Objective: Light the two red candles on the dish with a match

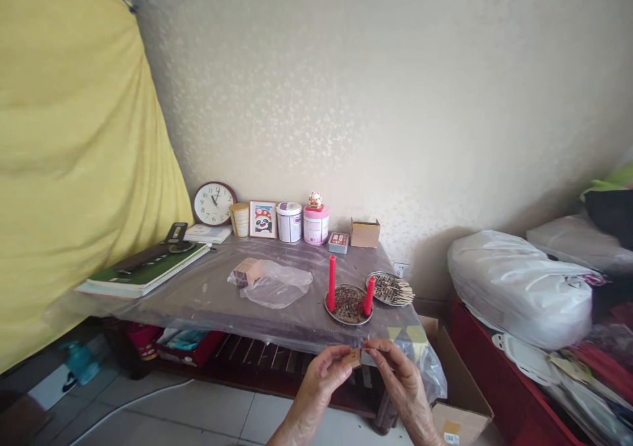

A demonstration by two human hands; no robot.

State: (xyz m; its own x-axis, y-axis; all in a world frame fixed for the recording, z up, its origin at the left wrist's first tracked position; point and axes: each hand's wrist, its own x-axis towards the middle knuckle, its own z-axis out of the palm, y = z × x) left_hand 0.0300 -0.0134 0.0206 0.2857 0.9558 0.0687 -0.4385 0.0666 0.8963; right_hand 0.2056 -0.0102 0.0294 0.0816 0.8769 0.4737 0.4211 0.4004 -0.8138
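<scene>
Just in front of the table's near edge, my left hand (324, 381) grips a small brown matchbox (353, 358) between thumb and fingers. My right hand (397, 375) is closed in a pinch at the box's right end, beside a pale part that looks like its inner tray. What those fingertips hold is too small to tell. Beyond the hands, a round metal plate (347, 321) of dark burnt bits carries a tall red candle (331, 284) and a shorter red candle (370, 294), both upright. Behind it to the right lies another plate (374, 294) with many matchsticks (404, 293).
On the plastic-covered table (198, 304) lies a clear bag (277, 284) with small brown boxes (248, 271). Along the wall stand a clock (215, 203), canisters (289, 223), a picture frame (263, 220) and an open carton (365, 233). A cardboard box (459, 373) stands right of the table.
</scene>
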